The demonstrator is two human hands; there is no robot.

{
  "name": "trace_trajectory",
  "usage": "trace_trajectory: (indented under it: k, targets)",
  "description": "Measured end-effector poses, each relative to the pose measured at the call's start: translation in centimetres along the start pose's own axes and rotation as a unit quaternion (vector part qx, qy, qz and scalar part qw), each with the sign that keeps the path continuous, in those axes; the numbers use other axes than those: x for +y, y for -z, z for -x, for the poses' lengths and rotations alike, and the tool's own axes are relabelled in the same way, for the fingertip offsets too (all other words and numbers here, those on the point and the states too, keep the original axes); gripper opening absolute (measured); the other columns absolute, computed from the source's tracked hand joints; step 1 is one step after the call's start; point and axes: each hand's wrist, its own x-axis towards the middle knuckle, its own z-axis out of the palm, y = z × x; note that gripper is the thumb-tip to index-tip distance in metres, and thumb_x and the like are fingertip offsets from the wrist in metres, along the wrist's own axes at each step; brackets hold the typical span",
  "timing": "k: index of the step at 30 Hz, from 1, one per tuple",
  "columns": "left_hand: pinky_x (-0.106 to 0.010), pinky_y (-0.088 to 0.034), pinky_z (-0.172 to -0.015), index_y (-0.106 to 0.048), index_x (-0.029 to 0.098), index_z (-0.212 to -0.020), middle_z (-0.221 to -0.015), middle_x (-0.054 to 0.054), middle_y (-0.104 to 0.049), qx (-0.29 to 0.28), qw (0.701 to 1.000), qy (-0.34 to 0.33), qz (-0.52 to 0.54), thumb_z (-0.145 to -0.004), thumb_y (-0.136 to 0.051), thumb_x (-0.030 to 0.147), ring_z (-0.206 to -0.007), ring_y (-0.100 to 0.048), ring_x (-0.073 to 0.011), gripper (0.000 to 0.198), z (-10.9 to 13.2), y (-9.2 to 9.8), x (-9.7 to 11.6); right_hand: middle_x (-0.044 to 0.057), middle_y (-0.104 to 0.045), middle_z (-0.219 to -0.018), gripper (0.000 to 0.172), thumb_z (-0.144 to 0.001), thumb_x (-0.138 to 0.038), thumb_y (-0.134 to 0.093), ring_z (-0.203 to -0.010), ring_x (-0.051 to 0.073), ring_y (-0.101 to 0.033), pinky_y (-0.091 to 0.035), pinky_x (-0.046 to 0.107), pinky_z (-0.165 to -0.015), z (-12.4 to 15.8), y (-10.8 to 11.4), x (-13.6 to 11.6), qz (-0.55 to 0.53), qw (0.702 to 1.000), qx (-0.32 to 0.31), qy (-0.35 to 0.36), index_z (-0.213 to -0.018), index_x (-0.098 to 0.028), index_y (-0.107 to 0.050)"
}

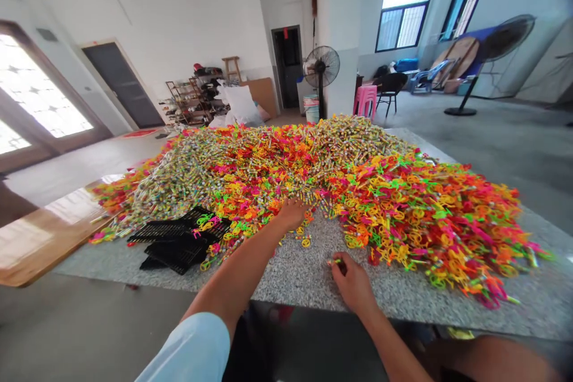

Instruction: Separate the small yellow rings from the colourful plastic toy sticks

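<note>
A: Head view: where's the left hand?
B: At the heaped colourful plastic pieces on the speckled worktop; I can't tell whether it grips any.
A: And the right hand?
B: Nearer the front edge, curled, fingertips pinching a small piece.

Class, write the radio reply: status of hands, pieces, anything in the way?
Left hand at near edge of colourful pile, grip unclear. Right hand holding small piece. Black racks left of left forearm, not blocking either hand.
</note>
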Motion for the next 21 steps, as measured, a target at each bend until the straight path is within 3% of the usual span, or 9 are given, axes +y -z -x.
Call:
trace_trajectory:
  k: [4, 7, 9, 12, 14, 16, 19, 21]
  targets:
    - [-0.063, -0.024, -0.115, -0.073, 0.021, -0.111, -0.122, -0.016, -0.069, -0.027, 1.0, -0.009, -0.007, -0.082, -0.065, 0.015, -0.126, -0.055, -0.0367, 0.031, -0.4, -0.4, 0.9, 0.003, -0.072, -0.078, 0.02, -0.092, -0.038, -0.052, -0.07, 0.024, -0.069, -0.05, 0.034, -0.068, 0.0, 0.2, -0.2, -0.008, 1.0, 0.002, -0.007, -0.102, -0.026, -0.064]
    - [-0.06, -0.02, -0.118, -0.072, 0.02, -0.107, -0.115, -0.015, -0.07, -0.02, 1.0, -0.02, -0.005, -0.084, -0.068, 0.021, -0.123, -0.057, -0.0336, 0.023, 0.4, -0.3, 0.8, 0.003, -0.072, -0.083, 0.019, -0.09, -0.035, -0.053, -0.072, 0.023, -0.069, -0.05, 0.033, -0.069, -0.1, 0.2, 0.0, -0.013, 1.0, 0.005, -0.024, -0.102, -0.024, -0.063]
    - [-0.055, -0.024, -0.118, -0.07, 0.021, -0.11, -0.11, -0.013, -0.071, 0.009, 0.999, -0.006, 0.032, -0.085, -0.069, 0.026, -0.119, -0.059, -0.0309, 0.025, 1.2, -0.4, 0.8, 0.004, -0.072, -0.086, 0.021, -0.09, -0.035, -0.054, -0.075, 0.023, -0.069, -0.051, 0.033, -0.071, -0.2, 0.2, 0.2, -0.022, 0.999, 0.015, -0.029, -0.104, -0.023, -0.063]
    - [-0.046, -0.042, -0.105, -0.066, 0.022, -0.11, -0.1, -0.009, -0.071, 0.074, 0.976, 0.087, 0.188, -0.085, -0.07, 0.029, -0.105, -0.064, -0.0258, 0.027, 2.8, -1.1, 1.3, 0.01, -0.072, -0.106, 0.023, -0.09, -0.038, -0.055, -0.091, 0.023, -0.069, -0.052, 0.035, -0.081, -0.3, 0.3, 0.3, -0.048, 0.998, 0.044, -0.016, -0.103, -0.021, -0.061]
    - [-0.037, -0.051, -0.087, -0.062, 0.02, -0.107, -0.094, -0.006, -0.07, 0.102, 0.913, 0.159, 0.362, -0.085, -0.07, 0.032, -0.089, -0.066, -0.0205, 0.026, 4.1, -2.1, 2.3, 0.014, -0.067, -0.124, 0.02, -0.089, -0.039, -0.057, -0.107, 0.024, -0.066, -0.051, 0.037, -0.089, -0.4, 0.5, 0.4, -0.064, 0.996, 0.062, -0.009, -0.098, -0.021, -0.059]
    - [-0.029, -0.052, -0.071, -0.059, 0.019, -0.107, -0.089, -0.003, -0.069, 0.105, 0.813, 0.195, 0.538, -0.083, -0.073, 0.038, -0.074, -0.064, -0.015, 0.034, 5.6, -3.1, 3.7, 0.014, -0.065, -0.129, 0.018, -0.088, -0.039, -0.059, -0.111, 0.024, -0.065, -0.051, 0.038, -0.092, -0.4, 0.7, 0.3, -0.085, 0.995, 0.056, -0.022, -0.094, -0.022, -0.057]
    - [-0.023, -0.047, -0.061, -0.061, 0.018, -0.107, -0.085, -0.001, -0.067, 0.088, 0.684, 0.198, 0.697, -0.076, -0.079, 0.045, -0.061, -0.057, -0.0087, 0.045, 7.9, -4.1, 5.8, 0.009, -0.073, -0.11, 0.018, -0.089, -0.039, -0.06, -0.094, 0.022, -0.069, -0.052, 0.036, -0.086, -0.3, 1.3, 0.0, -0.112, 0.992, -0.019, -0.055, -0.095, -0.022, -0.059]
    - [-0.023, -0.047, -0.062, -0.063, 0.016, -0.099, -0.085, -0.001, -0.066, 0.082, 0.638, 0.196, 0.741, -0.075, -0.08, 0.048, -0.06, -0.055, -0.0073, 0.043, 9.1, -4.5, 6.9, 0.005, -0.074, -0.098, 0.019, -0.09, -0.039, -0.058, -0.086, 0.021, -0.069, -0.052, 0.035, -0.082, -0.5, 1.7, -0.6, -0.1, 0.99, -0.083, -0.052, -0.099, -0.023, -0.062]
